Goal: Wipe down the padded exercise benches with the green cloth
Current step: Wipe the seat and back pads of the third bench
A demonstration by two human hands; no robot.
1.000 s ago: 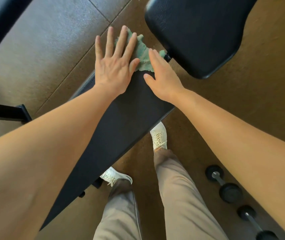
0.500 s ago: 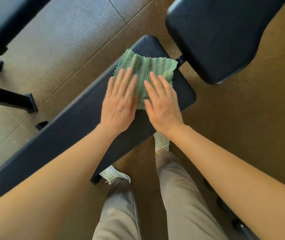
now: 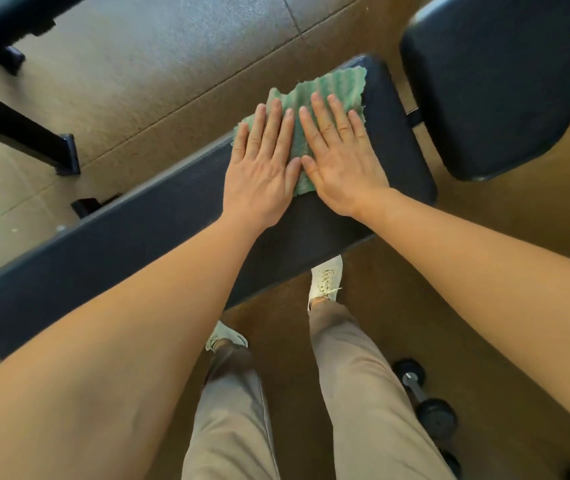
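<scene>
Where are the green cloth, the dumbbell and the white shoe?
green cloth (image 3: 332, 90): head view, ribbed far part.
dumbbell (image 3: 437, 417): head view, near weight head.
white shoe (image 3: 325, 278): head view, laced top.

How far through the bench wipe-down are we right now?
Nothing shows as finished. In hand: left hand and right hand press the green cloth flat near one end of the long bench. Left: the rest of it and the second pad.

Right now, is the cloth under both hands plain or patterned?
Patterned: the ribbed green cloth shows alternating light and dark green stripes, clearest in the head view.
</scene>
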